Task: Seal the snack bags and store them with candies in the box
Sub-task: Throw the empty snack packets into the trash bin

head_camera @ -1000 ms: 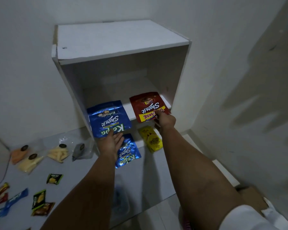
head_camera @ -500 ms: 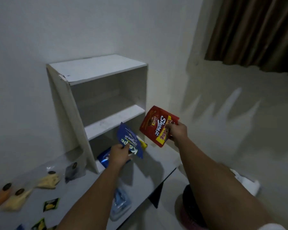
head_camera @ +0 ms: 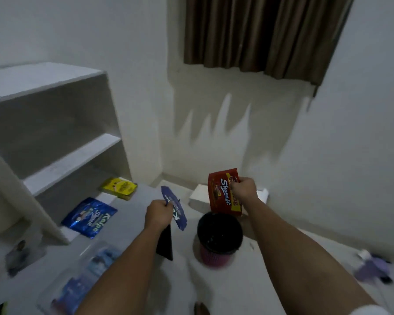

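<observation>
Right grip (head_camera: 243,189) pinched on the top corner of a red bag (head_camera: 223,193), held upright in the air above a dark bin (head_camera: 218,235) on the floor. Left grip (head_camera: 158,212) curled round the edge of a blue bag (head_camera: 176,211), turned nearly edge-on, lettering largely unreadable. Both bags raised off the tabletop (head_camera: 127,226), near each other but apart. Whether either bag's mouth is sealed: impossible to tell.

On the tabletop, below the lowest board of a white shelf (head_camera: 73,160): a second blue bag (head_camera: 90,218) lying flat, a yellow bag (head_camera: 120,187) behind it at the back edge. Nearer the camera, a clear box (head_camera: 82,269) with blurred blue contents, partly hidden by the left forearm. At far left, small blurred packets, cut off by the frame edge, contents not readable.

White block (head_camera: 199,197) on the floor beyond the bin, partly hidden by the red bag and right wrist. Blurred purple object (head_camera: 373,269) on the floor at right. Brown curtain (head_camera: 259,32) above.
</observation>
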The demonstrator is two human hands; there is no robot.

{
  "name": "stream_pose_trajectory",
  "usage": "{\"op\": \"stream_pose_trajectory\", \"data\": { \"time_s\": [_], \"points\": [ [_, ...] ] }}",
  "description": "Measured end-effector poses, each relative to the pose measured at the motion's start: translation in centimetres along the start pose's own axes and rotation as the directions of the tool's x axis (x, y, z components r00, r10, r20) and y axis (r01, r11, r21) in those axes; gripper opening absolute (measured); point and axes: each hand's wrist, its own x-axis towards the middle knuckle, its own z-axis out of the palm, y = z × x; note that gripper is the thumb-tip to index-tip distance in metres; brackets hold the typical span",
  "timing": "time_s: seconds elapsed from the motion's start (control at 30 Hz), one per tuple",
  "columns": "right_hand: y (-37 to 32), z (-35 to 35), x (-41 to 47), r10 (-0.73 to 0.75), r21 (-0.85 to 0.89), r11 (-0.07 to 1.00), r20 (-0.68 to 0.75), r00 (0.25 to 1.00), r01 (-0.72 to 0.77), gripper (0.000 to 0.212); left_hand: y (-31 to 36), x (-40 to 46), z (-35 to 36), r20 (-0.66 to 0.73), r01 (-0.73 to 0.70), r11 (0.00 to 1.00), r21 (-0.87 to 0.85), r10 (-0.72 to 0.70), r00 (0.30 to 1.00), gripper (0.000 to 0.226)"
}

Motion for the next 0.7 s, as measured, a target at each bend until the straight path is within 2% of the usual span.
{"op": "stream_pose_trajectory", "data": {
  "time_s": [0.2, 0.4, 0.6, 0.7],
  "points": [
    [9.1, -3.3, 1.7, 0.134, -0.056, 0.989, -0.065, 0.989, -0.138, 0.021, 0.1, 0.9, 8.1, 0.167, 0.013, 1.0, 0.008, -0.015, 0.986, 0.029],
    [18.2, -4.4, 7.7, 0.343, -0.098, 0.931, -0.094, 0.935, -0.351, 0.033, -1.9, 4.3, 16.3, 0.282, 0.059, 0.982, 0.181, -0.109, 0.953, 0.043],
    [21.8, -1.3, 17.0, 0.455, -0.208, 0.871, 0.008, 0.89, -0.444, 0.026, -3.4, 12.2, 24.4, 0.347, 0.134, 0.954, 0.27, -0.226, 0.91, 0.051],
    [23.5, 0.8, 22.2, 0.503, -0.264, 0.842, 0.066, 0.862, -0.47, 0.024, -4.7, 16.0, 29.0, 0.383, 0.219, 0.934, 0.283, -0.319, 0.867, 0.053]
  ]
}}
